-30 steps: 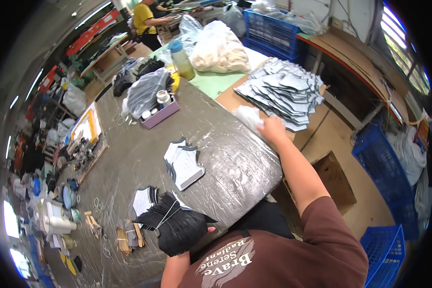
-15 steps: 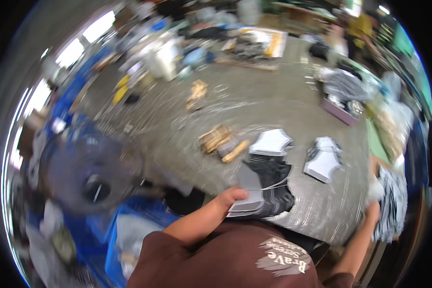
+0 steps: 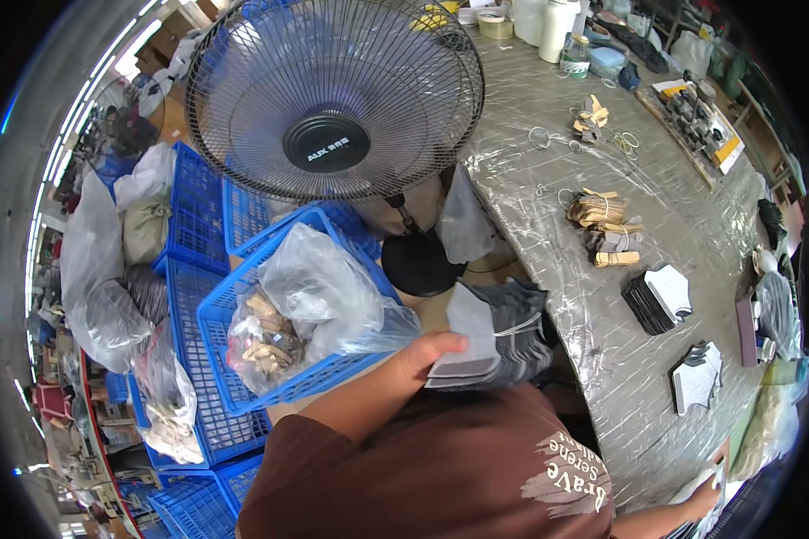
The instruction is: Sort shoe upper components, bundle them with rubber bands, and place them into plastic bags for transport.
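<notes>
My left hand (image 3: 431,352) is closed on the edge of a thick stack of grey cut fabric pieces (image 3: 499,334), with a thin pale band around it. The stack is held out over the gap between the table and the blue crates. At the lower right, my right hand (image 3: 706,499) is beside pale material (image 3: 692,488) at the table's edge; its fingers are mostly hidden. Two smaller stacks lie on the table: one of white-topped dark pieces (image 3: 661,299), and nearer me one of light grey pieces (image 3: 697,377).
Small banded tan bundles (image 3: 602,211) and loose rubber bands (image 3: 625,142) lie on the plastic-covered table (image 3: 620,359). A large black fan (image 3: 333,108) stands at the left. Below it, a blue crate (image 3: 211,337) holds clear bags. Jars and a white bottle (image 3: 559,31) stand at the back.
My view has swung left, bringing the fan and crates fully into sight. The stack stays in my left hand, now off the table's edge. My right hand sits lower in view.
</notes>
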